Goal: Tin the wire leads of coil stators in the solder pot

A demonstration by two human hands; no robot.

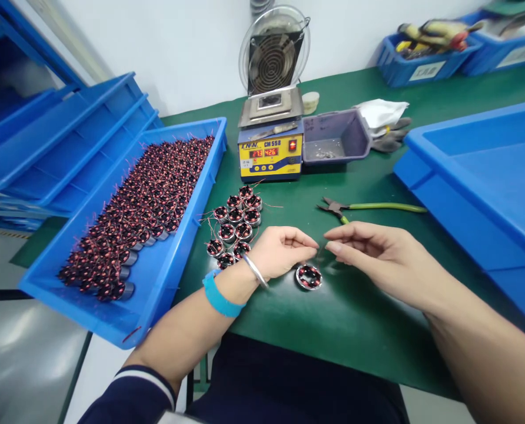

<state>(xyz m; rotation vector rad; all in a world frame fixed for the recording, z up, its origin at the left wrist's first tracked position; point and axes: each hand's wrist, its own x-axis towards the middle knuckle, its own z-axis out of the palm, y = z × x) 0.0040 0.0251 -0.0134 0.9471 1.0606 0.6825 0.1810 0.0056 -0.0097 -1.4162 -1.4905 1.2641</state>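
My left hand (286, 253) and my right hand (381, 259) face each other over the green table, fingertips closed in pinches a small gap apart. Whatever they pinch is too thin or small to make out. Just below the fingertips a single motor stator (309, 277), a metal ring with copper windings and black parts, lies flat on the table. A cluster of similar stators (235, 217) with loose wire ends stands left of my left hand, which partly covers it. Beyond my right hand lie cutting pliers (333, 206) with green handles, their jaws apart.
A blue tray (196, 221) full of stators stands at the left, beside stacked blue trays (90, 129). At the back are a yellow-and-blue solder pot (270, 156) and a grey bin (357, 138). A large blue bin (478, 147) borders the right side.
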